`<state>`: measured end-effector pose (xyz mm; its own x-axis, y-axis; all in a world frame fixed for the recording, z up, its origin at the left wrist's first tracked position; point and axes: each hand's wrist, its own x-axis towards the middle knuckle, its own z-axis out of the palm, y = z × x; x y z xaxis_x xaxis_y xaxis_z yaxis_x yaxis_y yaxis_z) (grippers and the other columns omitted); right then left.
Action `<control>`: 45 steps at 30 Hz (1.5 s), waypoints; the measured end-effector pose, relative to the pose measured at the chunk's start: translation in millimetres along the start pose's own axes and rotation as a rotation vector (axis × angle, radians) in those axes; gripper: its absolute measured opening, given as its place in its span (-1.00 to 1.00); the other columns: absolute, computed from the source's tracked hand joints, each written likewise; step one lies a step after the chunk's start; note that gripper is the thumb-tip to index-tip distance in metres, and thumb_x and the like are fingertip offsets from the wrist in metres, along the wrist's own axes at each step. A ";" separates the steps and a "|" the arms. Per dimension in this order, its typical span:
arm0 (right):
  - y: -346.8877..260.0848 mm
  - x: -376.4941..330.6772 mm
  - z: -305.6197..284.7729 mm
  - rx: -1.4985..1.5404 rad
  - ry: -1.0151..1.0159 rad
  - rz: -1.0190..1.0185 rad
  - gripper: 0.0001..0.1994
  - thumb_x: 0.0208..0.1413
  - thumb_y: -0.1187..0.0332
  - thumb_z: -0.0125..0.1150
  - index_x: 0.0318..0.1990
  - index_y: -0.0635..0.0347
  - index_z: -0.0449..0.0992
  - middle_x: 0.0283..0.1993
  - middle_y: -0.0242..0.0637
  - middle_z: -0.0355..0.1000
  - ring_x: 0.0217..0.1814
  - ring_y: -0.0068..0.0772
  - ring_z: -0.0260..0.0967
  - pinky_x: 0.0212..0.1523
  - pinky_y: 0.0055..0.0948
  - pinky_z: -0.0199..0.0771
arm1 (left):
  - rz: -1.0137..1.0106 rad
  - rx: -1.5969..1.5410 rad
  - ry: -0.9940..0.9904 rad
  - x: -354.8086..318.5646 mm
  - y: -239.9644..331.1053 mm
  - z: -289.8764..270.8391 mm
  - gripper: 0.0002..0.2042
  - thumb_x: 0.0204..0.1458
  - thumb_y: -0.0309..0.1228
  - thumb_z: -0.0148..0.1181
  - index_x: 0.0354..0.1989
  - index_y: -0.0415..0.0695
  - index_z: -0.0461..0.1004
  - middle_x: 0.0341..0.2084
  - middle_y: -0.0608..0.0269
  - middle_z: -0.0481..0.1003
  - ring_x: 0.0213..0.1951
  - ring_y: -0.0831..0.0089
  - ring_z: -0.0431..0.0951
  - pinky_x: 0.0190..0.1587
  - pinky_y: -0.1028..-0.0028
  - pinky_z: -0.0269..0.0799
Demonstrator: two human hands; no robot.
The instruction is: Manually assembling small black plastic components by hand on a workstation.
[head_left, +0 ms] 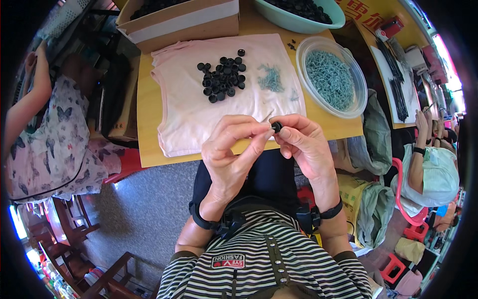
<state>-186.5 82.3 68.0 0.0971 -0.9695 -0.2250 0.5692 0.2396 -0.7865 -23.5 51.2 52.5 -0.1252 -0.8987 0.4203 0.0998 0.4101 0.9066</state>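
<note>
Above the near edge of a pink cloth, a small black piece is held between the left hand and the right hand. The right grip is closed on it between thumb and forefinger; the left grip is narrowed to a fingertip pinch at its left side, and whether a screw is also pinched there cannot be told.

The piece could be dropped if either pinch slips, since only fingertips are engaged, and near the edge of the surface it could be lost into the lap or onto the floor. If the wrinkled cloth were tugged, the loose screws could be scattered and the pile of black caps spread.

One piece is held by two hands. Roughly thirty to forty caps are seen in the pile, an exact count being prevented by overlap; one cap is set slightly apart at the far side. The screws are too small to be counted. One cloth, one cardboard box, one pale green basin and one clear round tub are counted.
</note>
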 end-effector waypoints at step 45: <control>12.3 8.5 -10.2 -0.269 0.166 -0.271 -0.79 0.09 0.50 0.16 -0.09 0.30 0.50 -0.15 -0.34 0.41 -0.28 -0.65 0.36 -0.35 -0.66 0.43 | -0.326 -0.392 -0.096 58.7 -21.0 -4.4 -0.77 -0.01 -0.68 0.12 -0.13 -0.31 0.38 -0.22 0.10 0.50 -0.21 0.43 0.54 -0.08 0.51 0.43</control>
<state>-186.9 77.6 50.5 -0.1723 -0.9832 -0.0610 0.3203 0.0027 -0.9473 -28.5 -10.9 58.0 -0.2998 -0.9441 0.1370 0.4007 0.0057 0.9162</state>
